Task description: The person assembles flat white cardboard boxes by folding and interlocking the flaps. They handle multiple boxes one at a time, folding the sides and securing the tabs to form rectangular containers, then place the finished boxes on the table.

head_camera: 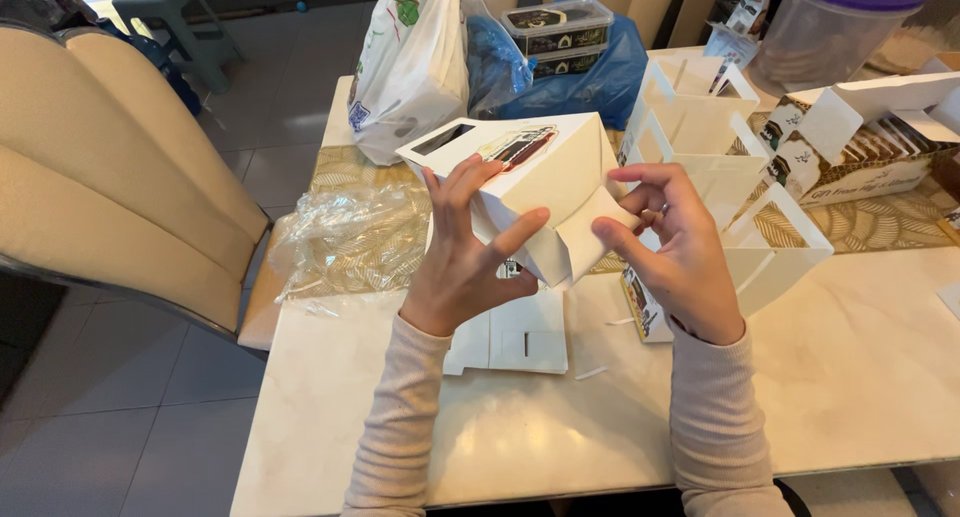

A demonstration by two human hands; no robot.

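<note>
Here, head view: I see both hands raised over the tabletop (860,377).
Box: a white cardboard box (545,172), half folded, held tilted between the hands above a flat white cardboard sheet (520,339).
Left hand (465,262): fingers spread, clamped on the box's left side.
Right hand (680,247): pinching the box's flap.
Nearby: folded white boxes (700,117) just right; crumpled clear plastic (350,232) left.
</note>
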